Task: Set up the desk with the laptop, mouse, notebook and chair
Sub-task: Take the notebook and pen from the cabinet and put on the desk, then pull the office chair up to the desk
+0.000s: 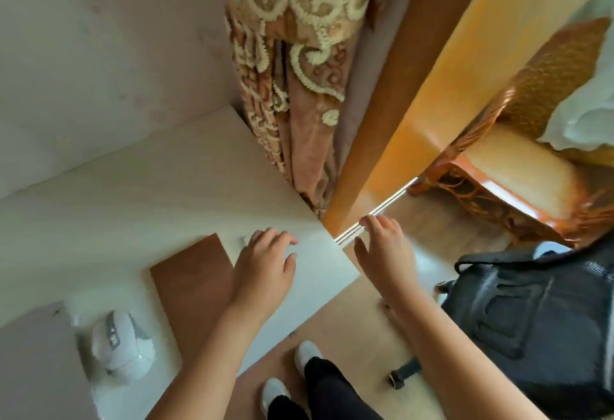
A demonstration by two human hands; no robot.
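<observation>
A brown notebook (192, 283) lies flat on the white desk (139, 193) near its front edge. A white mouse (114, 343) sits on the desk to the left of the notebook. My left hand (265, 263) hovers over the desk at the notebook's right edge, fingers apart and holding nothing. My right hand (385, 250) is stretched out past the desk's right corner, fingers spread and empty. A black office chair (538, 316) stands on the floor to the right. No laptop is in view.
A patterned curtain (299, 81) hangs behind the desk's right end. An orange wooden door frame (415, 87) and a wicker piece of furniture (518, 154) lie beyond. My feet in white shoes (292, 373) stand on the wood floor.
</observation>
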